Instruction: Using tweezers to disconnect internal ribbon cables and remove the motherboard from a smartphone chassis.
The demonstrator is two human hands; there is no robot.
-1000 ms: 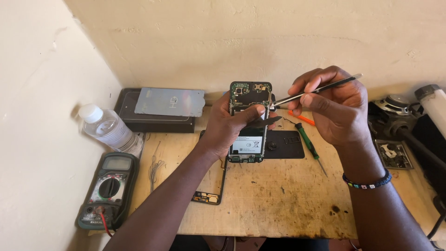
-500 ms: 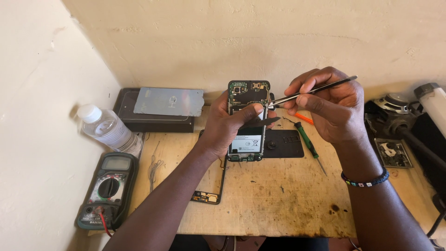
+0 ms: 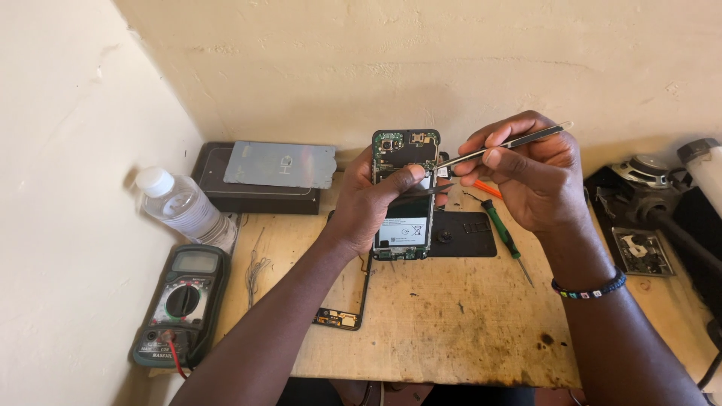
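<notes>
Your left hand point(image 3: 372, 203) gripped one opened phone point(image 3: 406, 194) upright above the counter point(image 3: 451, 316), thumb across its board. Your right hand point(image 3: 526, 177), at the phone's 3 o'clock, pinched one pair of tweezers point(image 3: 500, 146), tips at the phone's upper right edge. One green screwdriver point(image 3: 505, 239) lay at 4 o'clock; one multimeter point(image 3: 179, 301) and one water bottle point(image 3: 184, 207) at 9 o'clock.

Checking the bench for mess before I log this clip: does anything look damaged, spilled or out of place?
The wooden tabletop is darkly stained near its front edge. The phone in the left hand lies open, back off, while the right hand holds tweezers to it.
</notes>
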